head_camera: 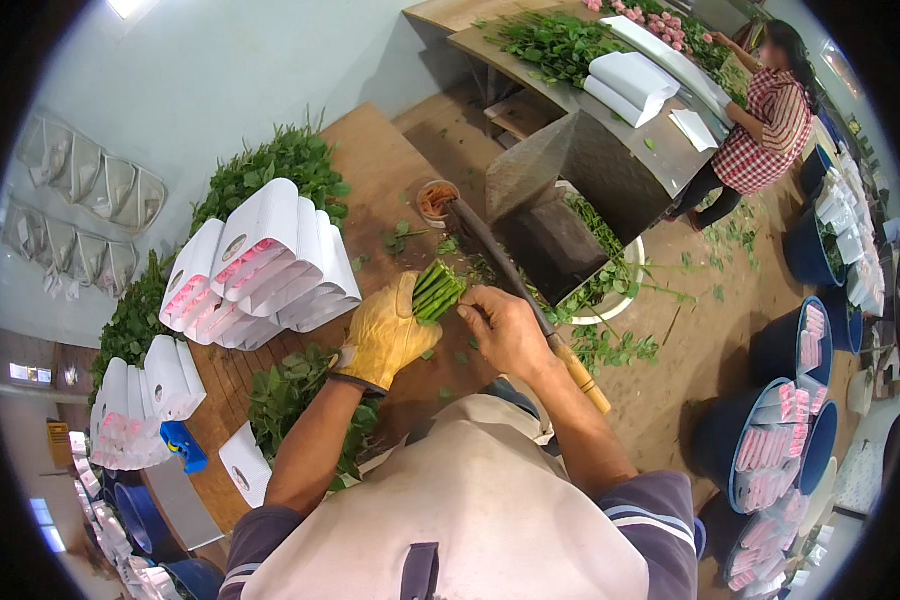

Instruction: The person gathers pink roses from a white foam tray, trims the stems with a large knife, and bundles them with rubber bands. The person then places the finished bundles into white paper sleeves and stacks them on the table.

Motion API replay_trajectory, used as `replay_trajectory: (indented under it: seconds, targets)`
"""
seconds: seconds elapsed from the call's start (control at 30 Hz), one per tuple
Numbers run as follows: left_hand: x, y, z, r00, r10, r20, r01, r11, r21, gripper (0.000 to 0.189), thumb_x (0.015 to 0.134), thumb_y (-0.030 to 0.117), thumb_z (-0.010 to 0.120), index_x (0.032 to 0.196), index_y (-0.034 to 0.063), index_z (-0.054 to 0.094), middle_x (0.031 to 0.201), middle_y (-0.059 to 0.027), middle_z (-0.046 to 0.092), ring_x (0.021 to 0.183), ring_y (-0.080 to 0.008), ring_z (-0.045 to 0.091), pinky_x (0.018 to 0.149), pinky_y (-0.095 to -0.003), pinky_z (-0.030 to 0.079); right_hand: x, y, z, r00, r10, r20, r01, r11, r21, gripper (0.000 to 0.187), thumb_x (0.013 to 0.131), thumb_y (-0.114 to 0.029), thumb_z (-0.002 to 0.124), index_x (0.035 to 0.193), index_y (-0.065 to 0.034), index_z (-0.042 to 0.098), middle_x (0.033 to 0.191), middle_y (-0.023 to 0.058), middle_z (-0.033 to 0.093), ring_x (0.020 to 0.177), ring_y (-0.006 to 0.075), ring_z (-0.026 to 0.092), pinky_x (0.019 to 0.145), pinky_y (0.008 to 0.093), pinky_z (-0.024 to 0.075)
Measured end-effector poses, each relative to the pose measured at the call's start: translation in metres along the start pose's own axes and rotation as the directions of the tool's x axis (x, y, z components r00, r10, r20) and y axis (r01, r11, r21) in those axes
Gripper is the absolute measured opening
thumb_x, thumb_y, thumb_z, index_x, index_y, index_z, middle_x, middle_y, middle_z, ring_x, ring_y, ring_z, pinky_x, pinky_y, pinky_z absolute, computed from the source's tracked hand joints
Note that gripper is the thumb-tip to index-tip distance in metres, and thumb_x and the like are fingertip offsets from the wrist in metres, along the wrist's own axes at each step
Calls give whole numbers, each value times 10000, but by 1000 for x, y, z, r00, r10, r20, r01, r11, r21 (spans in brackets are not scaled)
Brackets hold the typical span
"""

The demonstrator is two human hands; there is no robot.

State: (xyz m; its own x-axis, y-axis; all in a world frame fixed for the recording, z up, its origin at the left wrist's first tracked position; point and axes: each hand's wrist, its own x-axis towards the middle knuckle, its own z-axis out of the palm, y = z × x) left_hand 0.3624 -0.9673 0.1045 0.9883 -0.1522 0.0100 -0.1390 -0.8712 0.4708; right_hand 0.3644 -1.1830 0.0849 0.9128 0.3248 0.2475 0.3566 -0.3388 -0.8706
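Observation:
My left hand (390, 330), in a yellow leather work glove, grips a bunch of green cut stems (437, 291), their cut ends turned to the right. Leaves (292, 405) show below the glove, near my forearm. My bare right hand (506, 326) is at the right side of the stem ends, thumb and forefinger pinched together; whether something thin lies between them I cannot tell. Beneath and beside this hand runs a long dark blade (502, 259) with a wooden handle (581, 379), slanting across the table edge. A small tub of rubber bands (438, 202) stands beyond the stems.
Paper-wrapped pink rose bunches (259, 262) are stacked on the wooden table (375, 157) at left, near a blue tape dispenser (184, 446). A metal chute (570, 202) stands over a white tub (630, 277) of cuttings. A co-worker (776, 127) stands upper right; blue buckets (757, 442) line the right.

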Motion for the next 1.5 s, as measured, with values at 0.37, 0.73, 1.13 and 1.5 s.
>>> replay_trajectory:
  seconds: [0.37, 0.73, 1.13, 1.5]
  targets:
    - [-7, 1, 33, 999, -10, 34, 9, 1000, 22, 534, 802, 248, 816, 1262, 68, 611, 1124, -194, 732, 987, -427, 711, 840, -512, 578, -50, -32, 23, 897, -207, 390, 258, 963, -81, 133, 866, -103, 695, 942, -26, 617, 888, 200, 672, 868, 417, 705, 737, 519, 578]
    - [-52, 34, 36, 989, 145, -29, -144, 988, 55, 527, 778, 266, 845, 1216, 76, 621, 976, -150, 729, 876, -385, 729, 730, -493, 594, 82, 85, 19, 820, 242, 519, -500, 744, 444, 349, 961, -186, 732, 716, -84, 505, 654, -47, 459, 651, 78, 396, 561, 318, 340]
    - [2, -22, 53, 987, 9, -158, 5, 996, 94, 569, 821, 260, 839, 1302, 101, 579, 1117, -145, 723, 921, -397, 726, 744, -502, 582, -54, -49, 50, 919, -232, 318, 245, 969, -2, 237, 963, -267, 699, 841, -63, 690, 760, 166, 679, 684, 393, 684, 607, 496, 557]
    - [-46, 16, -12, 987, 72, -146, -89, 989, -118, 901, 748, 233, 922, 1518, 55, 487, 1423, -173, 681, 1241, -344, 707, 1009, -438, 595, 94, 41, 41, 754, 410, 513, -615, 715, 333, 423, 968, -373, 694, 763, -5, 649, 715, 48, 612, 647, 171, 556, 620, 392, 464]
